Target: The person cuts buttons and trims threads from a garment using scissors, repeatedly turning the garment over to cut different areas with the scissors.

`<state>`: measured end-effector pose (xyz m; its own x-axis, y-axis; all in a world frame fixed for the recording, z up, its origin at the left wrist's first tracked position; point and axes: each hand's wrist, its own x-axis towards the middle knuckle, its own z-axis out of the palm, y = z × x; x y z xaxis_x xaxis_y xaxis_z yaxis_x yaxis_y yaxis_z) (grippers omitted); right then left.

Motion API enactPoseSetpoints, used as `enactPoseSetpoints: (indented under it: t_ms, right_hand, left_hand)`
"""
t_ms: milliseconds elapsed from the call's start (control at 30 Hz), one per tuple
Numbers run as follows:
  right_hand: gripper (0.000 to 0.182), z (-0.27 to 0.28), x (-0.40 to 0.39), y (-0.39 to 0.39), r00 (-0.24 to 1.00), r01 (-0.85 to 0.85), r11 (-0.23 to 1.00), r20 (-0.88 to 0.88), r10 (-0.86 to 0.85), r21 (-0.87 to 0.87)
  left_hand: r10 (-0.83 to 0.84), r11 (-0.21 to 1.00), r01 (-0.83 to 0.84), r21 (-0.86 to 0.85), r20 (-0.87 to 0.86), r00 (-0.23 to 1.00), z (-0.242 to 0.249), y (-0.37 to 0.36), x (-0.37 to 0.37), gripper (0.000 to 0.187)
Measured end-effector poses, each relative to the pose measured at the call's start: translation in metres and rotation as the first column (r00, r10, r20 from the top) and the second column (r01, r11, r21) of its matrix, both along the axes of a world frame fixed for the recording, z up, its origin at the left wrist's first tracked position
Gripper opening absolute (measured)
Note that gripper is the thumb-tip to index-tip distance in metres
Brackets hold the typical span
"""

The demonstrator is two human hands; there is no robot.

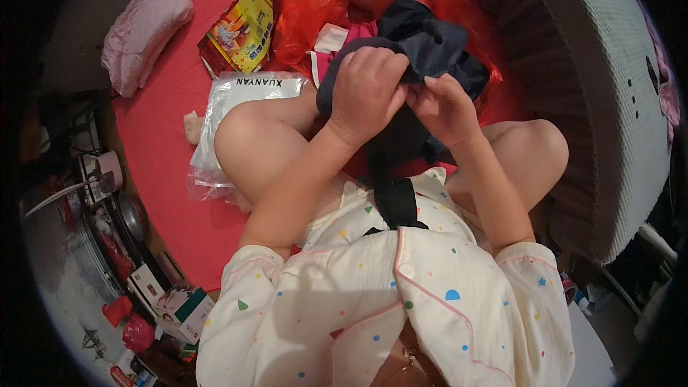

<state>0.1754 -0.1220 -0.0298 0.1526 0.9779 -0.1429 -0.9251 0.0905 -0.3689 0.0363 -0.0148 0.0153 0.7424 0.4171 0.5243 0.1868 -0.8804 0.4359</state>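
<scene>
Dark navy cloth [437,43] is bunched up in front of me, above my crossed legs. My left hand [367,89] has its fingers curled over the cloth's left part. Close beside it, almost touching, my right hand [443,106] pinches the cloth between thumb and fingers. A black strap or cloth piece [396,202] hangs below, over my lap. Behind the navy cloth lie a pink and white item [331,39] and a red plastic bag [308,18].
A clear plastic bag [226,107] lies by my left knee, with a yellow and red packet [247,25] beyond it. A pink pillow [149,29] is at the back left. Boxes [183,313] stand lower left; a grey padded piece [609,100] rises on the right.
</scene>
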Motion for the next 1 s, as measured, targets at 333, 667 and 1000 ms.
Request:
enactPoseSetpoints:
  t_ms: [333, 667, 1000]
  right_hand:
    - [0.042, -0.020, -0.028, 0.014, -0.033, 0.296, 0.954, 0.998, -0.049, 0.056]
    - [0.040, 0.026, -0.013, 0.041, 0.840, 0.270, 0.958, 0.510, -0.185, -0.098]
    - [0.033, 0.000, -0.013, 0.063, 0.785, 0.151, 0.988, 0.610, -0.108, -0.020]
  left_hand:
    - [-0.155, 0.987, 0.157, -0.045, 0.042, 0.987, -0.003, -0.019, -0.002, 0.021]
    - [-0.252, 0.961, 0.262, -0.090, 0.116, 0.961, -0.012, -0.038, 0.001, 0.021]
    - [-0.316, 0.939, 0.321, -0.122, 0.056, 0.947, -0.018, -0.049, 0.001, 0.016]
